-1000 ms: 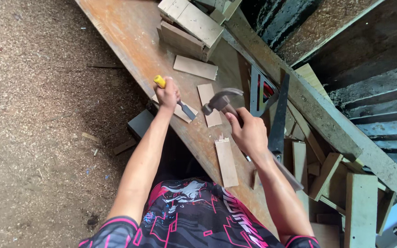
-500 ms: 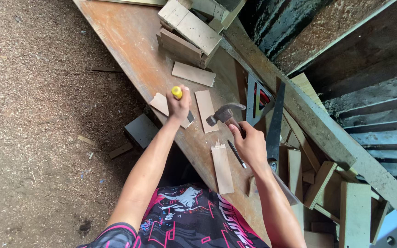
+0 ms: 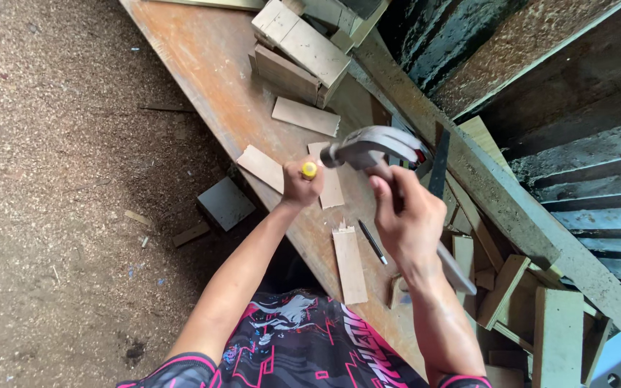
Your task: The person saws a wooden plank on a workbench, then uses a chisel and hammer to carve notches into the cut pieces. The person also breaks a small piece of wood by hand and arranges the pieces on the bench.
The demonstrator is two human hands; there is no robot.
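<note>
A long brown workbench (image 3: 203, 79) runs slantwise over a sawdust-strewn floor (image 3: 59, 179), with a heavy timber rail and dark corrugated sheeting along its far side.

The left hand (image 3: 301, 185) is closed in a fist around a chisel (image 3: 310, 170); only its yellow handle end shows above the knuckles, and the blade is hidden under the hand. It stands upright over a small flat wood piece (image 3: 328, 183) lying on the bench. The right hand (image 3: 407, 223) is wrapped tight around the handle of a claw hammer (image 3: 371, 147), whose steel head sits just beside the yellow handle end, at or very near contact; I cannot tell which.

Near the body lies a narrow wood strip (image 3: 350, 264) with a ragged, notched far end, and a dark pencil (image 3: 372, 241) rests just beside it. Another flat piece (image 3: 261, 167) lies left of the fist, and 1 more (image 3: 305, 116) lies farther up the bench, below a stack of thicker blocks (image 3: 300, 47).

Judging by this, the strip's end looks already cut, while chiselling on the small piece appears underway, its result hidden by the hand.
</note>
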